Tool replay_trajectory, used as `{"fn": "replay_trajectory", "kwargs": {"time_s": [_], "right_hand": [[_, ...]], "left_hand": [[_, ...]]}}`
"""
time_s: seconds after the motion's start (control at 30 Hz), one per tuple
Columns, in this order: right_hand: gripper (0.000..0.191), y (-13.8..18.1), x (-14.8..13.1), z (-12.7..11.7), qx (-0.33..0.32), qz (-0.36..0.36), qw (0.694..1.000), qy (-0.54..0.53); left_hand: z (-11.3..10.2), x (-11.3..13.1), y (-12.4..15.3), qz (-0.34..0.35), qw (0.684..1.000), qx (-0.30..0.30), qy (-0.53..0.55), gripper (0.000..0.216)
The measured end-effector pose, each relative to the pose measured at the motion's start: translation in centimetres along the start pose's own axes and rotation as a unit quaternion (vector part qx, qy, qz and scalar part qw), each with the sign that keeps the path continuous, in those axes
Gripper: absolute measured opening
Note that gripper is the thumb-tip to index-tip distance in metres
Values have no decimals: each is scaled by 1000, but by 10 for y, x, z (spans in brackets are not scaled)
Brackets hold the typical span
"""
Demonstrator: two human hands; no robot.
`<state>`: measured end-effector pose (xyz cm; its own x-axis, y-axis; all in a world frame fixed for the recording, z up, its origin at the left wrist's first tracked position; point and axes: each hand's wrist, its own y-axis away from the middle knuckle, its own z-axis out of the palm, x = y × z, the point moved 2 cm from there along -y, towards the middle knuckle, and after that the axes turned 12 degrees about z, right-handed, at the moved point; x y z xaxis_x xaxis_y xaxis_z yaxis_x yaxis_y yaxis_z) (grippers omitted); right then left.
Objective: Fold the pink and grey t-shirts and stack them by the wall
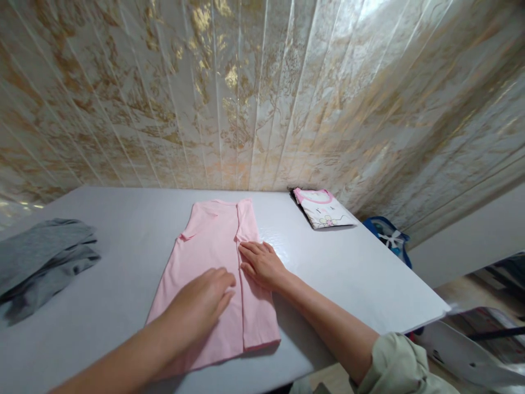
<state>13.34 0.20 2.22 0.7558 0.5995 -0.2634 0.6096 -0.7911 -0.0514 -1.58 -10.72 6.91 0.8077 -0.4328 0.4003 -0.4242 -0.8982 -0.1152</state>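
Note:
A pink garment (205, 257) lies flat in the middle of the white table (353, 262), with its right side folded inward into a long strip. My left hand (200, 306) rests palm down on the garment's lower middle, fingers together and stretched out. My right hand (260, 264) lies flat on the folded strip, fingers extended toward the fold's edge. Neither hand grips anything.
A crumpled grey garment (41, 262) lies at the table's left edge. A folded white and pink printed garment (324, 209) sits at the back right by the marbled gold wall. A blue bag (389, 235) stands beyond the table's right edge.

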Motion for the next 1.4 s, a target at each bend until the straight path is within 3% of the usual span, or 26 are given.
{"fn": "replay_trajectory", "kwargs": {"time_s": [0.1,0.23,0.33,0.47,0.77,1.1,1.2,1.4], "right_hand": [[50,0,-1,2,4,1,1000,-3],[54,9,-2,4,5,4,1000,-5],[57,22,0,5,-1,3,1000,-7],[58,25,7,3,-5,8,1000,-3],[50,-29,19,3,15,41,999,8],[44,-6,19,-3,23,29,999,-2],[44,-19,17,-5,36,33,999,-15],[44,-70,18,0,3,59,998,-23]], "left_hand": [[-6,-32,-43,5,997,72,-41,23],[15,-60,-75,42,991,120,-30,22],[31,-71,-74,33,986,157,-45,15],[35,-72,-66,40,983,172,-59,14],[34,-71,-68,65,980,169,-88,17],[41,-75,-67,29,980,189,-50,33],[43,-78,-68,39,983,172,-51,38],[47,-84,-68,24,983,161,-81,42]]}}
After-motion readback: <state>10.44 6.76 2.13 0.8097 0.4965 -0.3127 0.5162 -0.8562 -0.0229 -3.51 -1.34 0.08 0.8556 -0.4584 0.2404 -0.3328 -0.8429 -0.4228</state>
